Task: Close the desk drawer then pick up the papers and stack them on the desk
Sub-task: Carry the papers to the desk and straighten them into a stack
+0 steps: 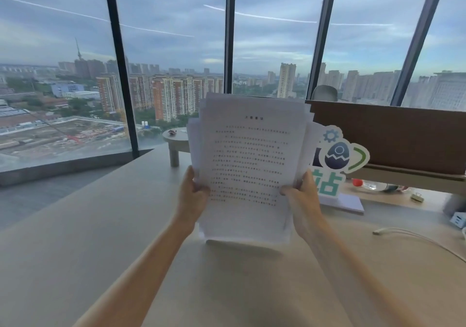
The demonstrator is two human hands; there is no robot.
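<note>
Head view, single frame. Both hands were raised in front of the person, holding the stack of printed papers [248,167] upright above the worktop [100,238].

Left hand [193,191] gripped the left edge of the stack, thumb on the printed front face, fingers curled behind. Right hand [301,193] gripped the right edge in the same way, thumb on the front, fingers behind. Both hands were closed on the paper, at about the same height, in the lower half of the sheets.

The stack was not squared: edges of several sheets fanned out at the top and at both sides behind the front page. The front page carried a short centred heading and lines of text, too blurred to read. The bottom edge of the stack looked to be at or just above the worktop surface; contact could not be confirmed.

To the right of the papers, partly hidden by them, a cut-out sign [339,159] with a gear, an egg figure and a green character stood on the worktop. Further right, a plastic bottle [373,185] with a red cap lay on its side, with a binder clip [417,197] near it and a white cable [413,236] trailing across the surface. A brown partition panel [403,135] ran behind these. A small round stand [175,141] stood behind the papers to the left. No drawer was visible in this view.
</note>
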